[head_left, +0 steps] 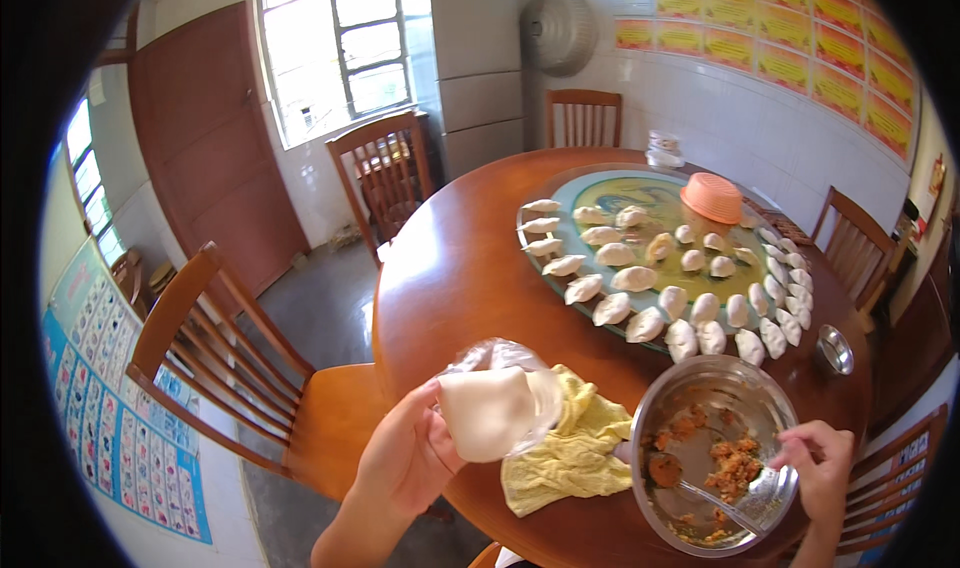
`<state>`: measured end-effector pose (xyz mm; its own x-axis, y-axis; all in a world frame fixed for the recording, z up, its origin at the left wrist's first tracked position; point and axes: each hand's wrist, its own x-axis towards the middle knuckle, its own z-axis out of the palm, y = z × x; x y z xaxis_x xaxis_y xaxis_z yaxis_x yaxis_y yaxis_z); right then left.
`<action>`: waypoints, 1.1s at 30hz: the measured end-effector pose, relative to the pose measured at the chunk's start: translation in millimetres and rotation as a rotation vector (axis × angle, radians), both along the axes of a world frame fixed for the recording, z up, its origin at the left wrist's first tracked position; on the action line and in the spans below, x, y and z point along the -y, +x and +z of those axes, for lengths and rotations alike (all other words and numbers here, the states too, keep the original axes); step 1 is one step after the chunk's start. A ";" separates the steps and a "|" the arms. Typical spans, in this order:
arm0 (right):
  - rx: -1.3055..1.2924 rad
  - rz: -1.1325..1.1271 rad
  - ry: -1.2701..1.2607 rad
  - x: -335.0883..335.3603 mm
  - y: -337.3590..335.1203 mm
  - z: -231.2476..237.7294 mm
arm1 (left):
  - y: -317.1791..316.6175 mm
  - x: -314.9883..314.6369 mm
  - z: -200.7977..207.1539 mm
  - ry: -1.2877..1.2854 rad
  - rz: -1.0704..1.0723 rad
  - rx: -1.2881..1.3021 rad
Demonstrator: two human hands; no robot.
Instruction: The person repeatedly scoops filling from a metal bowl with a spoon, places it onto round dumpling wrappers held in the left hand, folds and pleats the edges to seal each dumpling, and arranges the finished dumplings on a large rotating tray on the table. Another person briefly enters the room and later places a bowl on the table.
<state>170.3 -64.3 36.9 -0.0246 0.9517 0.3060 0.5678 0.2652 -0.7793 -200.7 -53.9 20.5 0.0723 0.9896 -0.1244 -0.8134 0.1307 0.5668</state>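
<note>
My left hand [410, 458] holds a pale dumpling wrapper [487, 415] between thumb and fingers, above the table's near edge. Right behind the wrapper is a crumpled clear plastic bag [500, 353]; whether the hand touches it I cannot tell. My right hand [825, 468] has its fingers bent at the right rim of a steel bowl [655, 398], seemingly gripping it. Orange-brown minced filling [735, 465] clings inside the bowl. A metal spoon [722, 508] leans in it, its handle toward the near right, apart from my fingers.
Several dumplings [634, 278] ring a glass turntable [570, 193] on the round wooden table [450, 258]. An orange plastic basket [711, 200] sits at its far side. A yellow cloth [570, 458] lies left of the bowl, a small metal dish [835, 350] beyond it. Wooden chairs [240, 358] surround the table.
</note>
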 end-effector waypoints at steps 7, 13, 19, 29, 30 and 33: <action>-0.500 0.474 -0.599 -41.1 -39.2 12.0 | 115.2 -28.7 5.0 0.084 -0.390 0.010; -0.014 0.180 0.010 -62.6 -38.1 35.1 | 176.1 -50.2 -5.3 0.074 -0.278 -0.012; 0.574 0.389 0.379 -46.6 -41.8 37.2 | 205.3 -57.4 -13.1 0.116 -0.507 0.490; 0.740 0.519 -0.418 -1.9 25.4 -24.8 | 165.8 -81.2 -29.5 -0.050 -0.194 0.481; 0.664 0.548 -0.344 -2.0 26.9 -27.8 | 163.0 -81.1 -30.4 -0.045 -0.170 0.467; 0.602 0.464 -0.364 -1.8 30.8 -19.3 | 154.8 -83.2 -31.2 -0.044 -0.148 0.458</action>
